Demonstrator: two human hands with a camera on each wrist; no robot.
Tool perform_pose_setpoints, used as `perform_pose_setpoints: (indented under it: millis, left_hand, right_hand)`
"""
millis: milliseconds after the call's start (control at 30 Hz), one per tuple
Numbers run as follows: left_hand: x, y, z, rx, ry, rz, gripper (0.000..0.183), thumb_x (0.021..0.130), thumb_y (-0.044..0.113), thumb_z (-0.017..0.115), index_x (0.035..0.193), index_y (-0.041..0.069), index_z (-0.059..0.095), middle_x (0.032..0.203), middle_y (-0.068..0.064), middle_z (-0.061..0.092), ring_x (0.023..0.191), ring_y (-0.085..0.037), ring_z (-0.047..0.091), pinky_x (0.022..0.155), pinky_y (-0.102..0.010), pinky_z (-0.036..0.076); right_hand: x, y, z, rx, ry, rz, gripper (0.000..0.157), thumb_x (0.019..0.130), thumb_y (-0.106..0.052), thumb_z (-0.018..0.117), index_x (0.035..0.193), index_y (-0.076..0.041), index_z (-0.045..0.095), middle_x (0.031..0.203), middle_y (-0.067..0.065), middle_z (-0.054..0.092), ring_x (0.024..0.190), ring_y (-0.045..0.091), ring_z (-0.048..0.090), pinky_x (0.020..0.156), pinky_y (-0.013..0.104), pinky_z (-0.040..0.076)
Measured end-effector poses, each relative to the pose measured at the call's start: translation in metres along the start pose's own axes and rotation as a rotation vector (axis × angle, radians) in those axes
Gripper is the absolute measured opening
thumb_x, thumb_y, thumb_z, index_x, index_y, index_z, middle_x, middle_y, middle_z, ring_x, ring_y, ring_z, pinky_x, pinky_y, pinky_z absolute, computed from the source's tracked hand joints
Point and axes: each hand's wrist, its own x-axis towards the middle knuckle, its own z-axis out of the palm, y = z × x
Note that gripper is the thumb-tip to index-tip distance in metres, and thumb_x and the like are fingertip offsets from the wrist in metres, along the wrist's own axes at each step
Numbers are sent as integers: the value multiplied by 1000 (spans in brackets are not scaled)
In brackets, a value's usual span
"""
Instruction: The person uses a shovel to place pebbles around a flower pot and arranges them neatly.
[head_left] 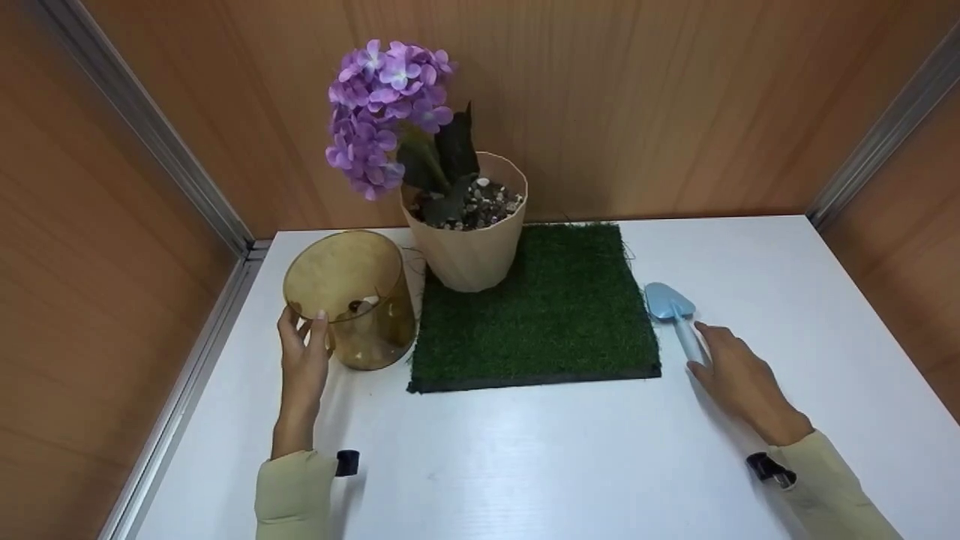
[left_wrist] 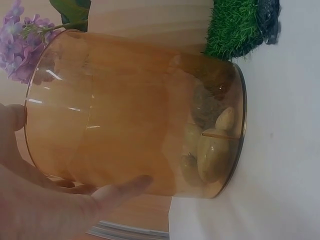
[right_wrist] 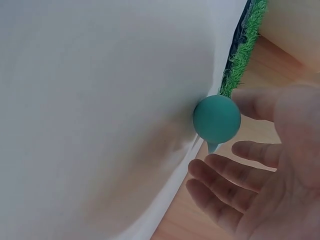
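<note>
Trowel (head_left: 682, 324), small and light blue, lying on the worktop (head_left: 525, 465) with blade ahead of the fingers of the right hand (head_left: 739, 379) and handle running back between them and the thumb. Not clasped there: fingers parted and loosely bent round the rounded handle end, with gaps visible from the right wrist; actual contact impossible to tell. Probably light and stiff, with a smooth finish likely to slip or roll a little; best taken by the handle, thumb against fingers, just behind the blade. Just beyond the fingers of the left hand (head_left: 304, 360), an amber container (head_left: 375, 330), upright on the worktop. With fingers spread along its near rim and outer wall, seemingly resting rather than clenched. Likely stiff and slick-walled, perhaps fragile, glass or plastic not clear, and bottom-heavy from the stones (left_wrist: 213, 155) inside; safer to carry with the fingers of both hands round the wall than by the thin rim. In number: one trowel, one container, at least four stones low down past the left fingers, others too murky to separate; one grass mat (head_left: 570, 322) between both sets of fingers; one pot (head_left: 469, 259) on its far left part, beyond and to the right of the left fingers, bearing one purple flower head (head_left: 390, 112).
</note>
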Motion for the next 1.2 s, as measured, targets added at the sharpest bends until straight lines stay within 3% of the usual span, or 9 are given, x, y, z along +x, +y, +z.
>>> perform_pose_setpoints:
  millis: [200, 533, 800, 1200]
  left_hand:
    - [-1, 1, -1, -4, -2, -6, 74, 95, 49, 40, 150, 20, 0, 154, -3, 2, 138, -24, 14, 100, -53, 30]
    - [-5, 13, 0, -92, -28, 6, 70, 98, 37, 41, 149, 13, 0, 154, -9, 2, 138, -26, 16, 99, -55, 31]
    - [1, 4, -1, -93, 14, -16, 65, 98, 34, 40, 149, 19, 3, 154, -4, 4, 138, -25, 17, 95, -55, 35]
    - [3, 13, 4, -78, 91, -51, 61, 96, 24, 36, 149, 16, 8, 153, -9, 10, 136, -26, 21, 92, -57, 37]
  right_hand:
    - [1, -1, 2, -6, -6, -23, 63, 84, -7, 67, 137, 8, 36, 127, 29, 44, 102, 42, 50, 76, 58, 43]
    - [1, -1, 4, -38, -12, -70, 62, 84, -2, 66, 137, 8, 36, 122, 28, 47, 106, 44, 50, 81, 57, 42]
    - [2, -4, 2, -9, -51, -29, 61, 85, -1, 65, 137, 9, 36, 117, 29, 52, 103, 43, 52, 81, 55, 43]
    - [1, -4, 1, 19, -62, -8, 59, 85, -1, 64, 137, 7, 37, 118, 29, 52, 104, 44, 52, 81, 56, 43]
